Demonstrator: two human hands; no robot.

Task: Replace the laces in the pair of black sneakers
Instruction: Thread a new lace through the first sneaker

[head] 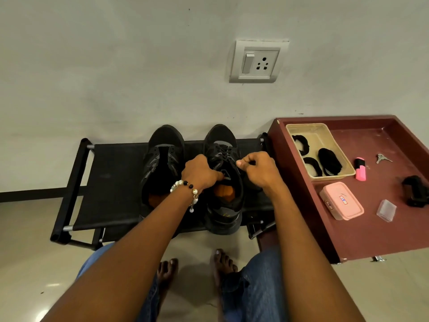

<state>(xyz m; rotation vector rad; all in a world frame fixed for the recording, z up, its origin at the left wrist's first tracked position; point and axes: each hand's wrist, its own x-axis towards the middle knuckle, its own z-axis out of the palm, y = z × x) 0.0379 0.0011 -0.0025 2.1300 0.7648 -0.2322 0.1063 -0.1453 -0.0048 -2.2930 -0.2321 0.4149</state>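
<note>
Left hand (199, 170) grips right sneaker (224, 180) at tongue, right hand (257, 169) pinches what looks like lace; hard tug may tip shoe off rack (111, 182).

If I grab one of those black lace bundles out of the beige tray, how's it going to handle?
Probably floppy: each lace bundle in the beige tray lies as a soft, uneven coil. Likely very light, since it looks like thin cord. It may unravel when lifted, because no tie or band shows around it, though that detail is too small to be sure.
</note>
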